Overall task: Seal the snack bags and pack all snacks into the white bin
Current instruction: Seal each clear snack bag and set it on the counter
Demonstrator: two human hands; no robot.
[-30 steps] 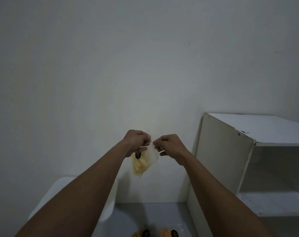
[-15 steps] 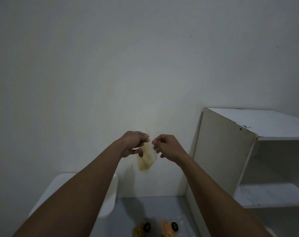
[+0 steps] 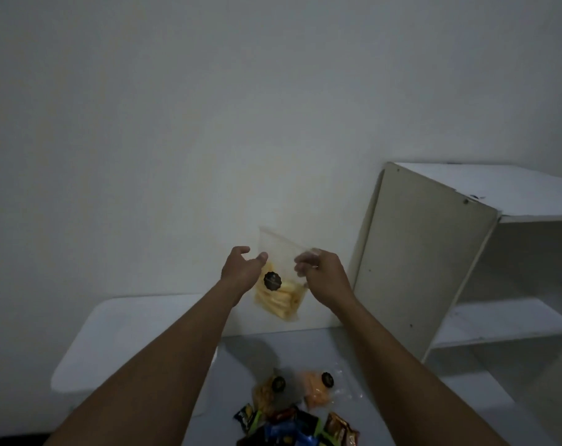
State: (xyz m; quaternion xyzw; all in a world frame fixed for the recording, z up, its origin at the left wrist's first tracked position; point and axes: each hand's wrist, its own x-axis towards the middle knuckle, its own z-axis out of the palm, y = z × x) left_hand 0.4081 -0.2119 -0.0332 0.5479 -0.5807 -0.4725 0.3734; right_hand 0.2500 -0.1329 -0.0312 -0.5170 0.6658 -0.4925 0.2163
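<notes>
A person holds a clear snack bag of pale yellow sticks aloft in front of a bare white wall, above the back of a grey desk. The bag carries a round black sticker; its writing is too small to read.

The right hand has its fingers curled at the bag's right edge and appears to pinch the plastic there, though the fingertips are blurred. The left hand is spread and relaxed just beside the bag's left edge, the thumb at the film; whether it touches cannot be told. The bag's top strip rises tilted above both hands, and its filled lower half hangs between the wrists.

The white bin stands at the left of the desk, partly covered by the left forearm. Near the front of the desk lie two more clear bags with the same black sticker, one of golden-brown snacks and one of orange snacks, side by side. Just in front of them is a heap of small wrapped packets in green, blue, black and brown, their print illegible. A white shelf unit stands to the right against the wall.
</notes>
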